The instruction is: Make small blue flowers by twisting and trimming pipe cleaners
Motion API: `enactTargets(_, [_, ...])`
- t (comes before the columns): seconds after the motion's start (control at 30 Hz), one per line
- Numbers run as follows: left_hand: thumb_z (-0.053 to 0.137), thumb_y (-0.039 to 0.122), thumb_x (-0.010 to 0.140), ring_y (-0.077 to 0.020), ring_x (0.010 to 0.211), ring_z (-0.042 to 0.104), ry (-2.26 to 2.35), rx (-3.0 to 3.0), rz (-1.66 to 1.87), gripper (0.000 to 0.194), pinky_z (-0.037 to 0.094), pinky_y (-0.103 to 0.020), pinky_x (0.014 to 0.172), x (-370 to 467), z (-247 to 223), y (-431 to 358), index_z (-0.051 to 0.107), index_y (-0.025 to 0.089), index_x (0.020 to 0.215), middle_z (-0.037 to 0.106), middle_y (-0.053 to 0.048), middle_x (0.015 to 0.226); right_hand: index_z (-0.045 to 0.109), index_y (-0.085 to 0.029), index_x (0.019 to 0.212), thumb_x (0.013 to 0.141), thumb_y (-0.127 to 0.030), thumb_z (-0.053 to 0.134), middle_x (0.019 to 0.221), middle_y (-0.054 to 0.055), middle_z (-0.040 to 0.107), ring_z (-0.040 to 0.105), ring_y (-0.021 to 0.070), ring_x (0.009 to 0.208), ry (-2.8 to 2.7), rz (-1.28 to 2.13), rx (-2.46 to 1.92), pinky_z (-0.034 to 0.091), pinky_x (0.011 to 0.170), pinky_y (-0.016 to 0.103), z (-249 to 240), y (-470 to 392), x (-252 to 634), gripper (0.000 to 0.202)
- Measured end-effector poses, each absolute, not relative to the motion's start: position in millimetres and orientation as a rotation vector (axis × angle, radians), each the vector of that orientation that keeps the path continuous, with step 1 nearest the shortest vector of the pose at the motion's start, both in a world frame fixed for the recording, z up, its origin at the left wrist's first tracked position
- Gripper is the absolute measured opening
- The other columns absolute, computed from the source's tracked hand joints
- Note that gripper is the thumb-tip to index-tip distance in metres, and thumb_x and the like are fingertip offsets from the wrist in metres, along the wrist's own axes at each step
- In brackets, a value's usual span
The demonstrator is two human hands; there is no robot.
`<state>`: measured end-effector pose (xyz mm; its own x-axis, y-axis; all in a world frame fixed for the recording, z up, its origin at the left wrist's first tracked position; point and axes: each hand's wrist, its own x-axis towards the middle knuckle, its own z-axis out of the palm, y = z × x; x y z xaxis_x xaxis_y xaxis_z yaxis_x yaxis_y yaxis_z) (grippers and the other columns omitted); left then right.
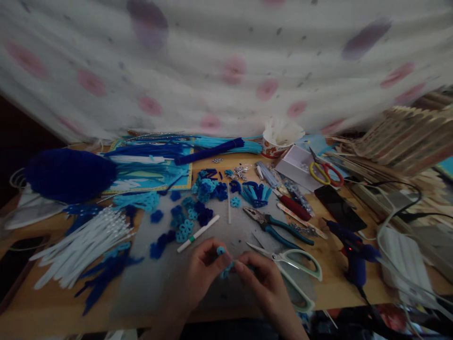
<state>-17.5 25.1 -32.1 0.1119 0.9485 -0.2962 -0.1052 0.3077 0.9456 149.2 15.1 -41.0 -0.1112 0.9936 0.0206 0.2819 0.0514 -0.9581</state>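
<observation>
Near the front edge of the grey mat [148,288], my left hand [205,269] pinches a small light-blue fuzzy piece [225,271] with curled loops. My right hand [262,278] closes thumb and finger on the same piece from the right, and the fingertips of both hands almost meet. Part of the piece is hidden behind the fingers. A white pen [198,233] with a green band lies just beyond my left hand. Light-handled scissors [297,264] lie beside my right hand, with blue-handled pliers [279,227] behind them. Blue fuzzy flowers [184,230] are scattered beyond my hands.
White stems [85,248] and a dark blue bundle [71,174] are at the left. A purple glue gun [354,250] with a cable, a black phone [339,208], a white box [299,167] and red-yellow scissors [324,173] stand or lie right. A patterned curtain [212,61] hangs behind.
</observation>
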Motion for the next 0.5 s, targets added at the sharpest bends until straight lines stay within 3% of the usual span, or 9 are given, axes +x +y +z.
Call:
enactTargets(0.2, [0.079, 0.034, 0.075, -0.0134, 0.06, 0.061, 1.217, 0.862, 0.959, 0.02, 0.049, -0.023, 0.058, -10.6, -28.8, 31.9, 0.067, 0.018, 0.077, 0.064, 0.003, 0.067, 0.075, -0.02, 0.076, 0.093, -0.026, 0.063, 0.067, 0.001, 0.073, 0.067, 0.0158, 0.062, -1.687, 0.947, -1.233, 0.048, 0.061, 0.022, -36.6, 24.7, 151.6, 0.022])
enactTargets(0.37, [0.084, 0.029, 0.062, -0.0143, 0.055, 0.063, 1.331, 0.788, 0.961, 0.026, 0.051, -0.024, 0.051, -12.8, -29.2, 30.4, 0.07, 0.016, 0.08, 0.068, 0.001, 0.064, 0.078, -0.02, 0.079, 0.094, -0.026, 0.063, 0.068, 0.002, 0.075, 0.069, 0.0154, 0.062, -1.683, 1.019, -1.2, 0.048, 0.06, 0.021, -39.4, 22.4, 152.5, 0.022])
enactTargets(0.5, [0.083, 0.032, 0.063, -0.0142, 0.046, 0.062, 1.344, 0.783, 0.946, 0.026, 0.051, -0.025, 0.047, -14.1, -19.8, 31.3, 0.071, 0.016, 0.079, 0.065, 0.004, 0.055, 0.078, -0.019, 0.072, 0.096, -0.032, 0.062, 0.066, 0.002, 0.075, 0.07, 0.0158, 0.064, -1.619, 1.149, -1.226, 0.048, 0.063, 0.022, -33.2, 20.3, 153.4, 0.031])
